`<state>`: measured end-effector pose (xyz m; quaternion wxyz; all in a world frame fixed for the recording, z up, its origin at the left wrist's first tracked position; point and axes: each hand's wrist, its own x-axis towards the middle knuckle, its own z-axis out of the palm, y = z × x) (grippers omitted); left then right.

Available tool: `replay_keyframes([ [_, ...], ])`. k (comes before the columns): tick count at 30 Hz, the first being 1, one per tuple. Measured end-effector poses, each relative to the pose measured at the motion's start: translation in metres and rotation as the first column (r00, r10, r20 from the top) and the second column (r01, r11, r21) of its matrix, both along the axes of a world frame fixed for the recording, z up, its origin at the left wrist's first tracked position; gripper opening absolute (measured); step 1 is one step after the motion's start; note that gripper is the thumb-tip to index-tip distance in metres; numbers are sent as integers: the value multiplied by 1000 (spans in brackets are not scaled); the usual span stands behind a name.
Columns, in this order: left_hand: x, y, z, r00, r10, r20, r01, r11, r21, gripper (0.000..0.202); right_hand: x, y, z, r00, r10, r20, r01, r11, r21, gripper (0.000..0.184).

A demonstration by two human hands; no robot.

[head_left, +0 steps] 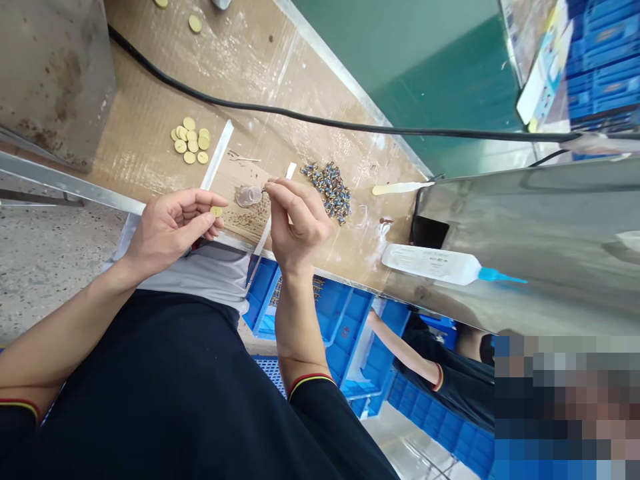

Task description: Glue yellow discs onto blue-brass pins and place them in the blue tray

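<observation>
Between thumb and fingers, my left hand (180, 223) grips a small round yellow disc (216, 211) near the bench edge. My right hand (299, 217) is closed in a pinch beside a small clear plastic cup (249, 195); a tiny dark tip shows at the fingertips, too small to name. A loose group of matching yellow discs (193, 141) lies beyond my left hand. Just past my right hand sits a heap of small brass-and-blue metal parts (330, 190), partly hidden by the hand.
A black cable (280, 113) crosses the cardboard-covered bench (250, 60). White strips (217, 155) lie on it. At right are a white bottle with a blue nozzle (435, 265) and a flat stick (400, 189). Blue bins (345, 327) stand below; a co-worker's arm (405, 350) reaches there.
</observation>
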<state>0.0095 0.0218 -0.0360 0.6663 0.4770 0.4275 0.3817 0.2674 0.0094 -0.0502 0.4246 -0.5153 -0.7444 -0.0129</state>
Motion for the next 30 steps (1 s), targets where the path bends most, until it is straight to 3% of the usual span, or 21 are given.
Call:
replay_keyframes([
  [8, 0, 0, -1, 1000, 5, 0, -5, 1000, -17, 25, 0, 1, -4, 1000, -2, -5, 2, 999, -40, 29],
  [13, -2, -3, -5, 999, 7, 34, -6, 1000, -29, 29, -3, -1, 1, 1000, -22, -19, 22, 1000, 9, 28],
  [21, -2, -6, -7, 999, 12, 42, -10, 999, -32, 31, -10, -4, 4, 993, -62, -105, 52, 994, -100, 22],
  [30, -2, -6, -8, 999, 8, 42, -7, 1000, -15, 35, -10, 0, 8, 991, -92, -93, 84, 993, -79, 20],
])
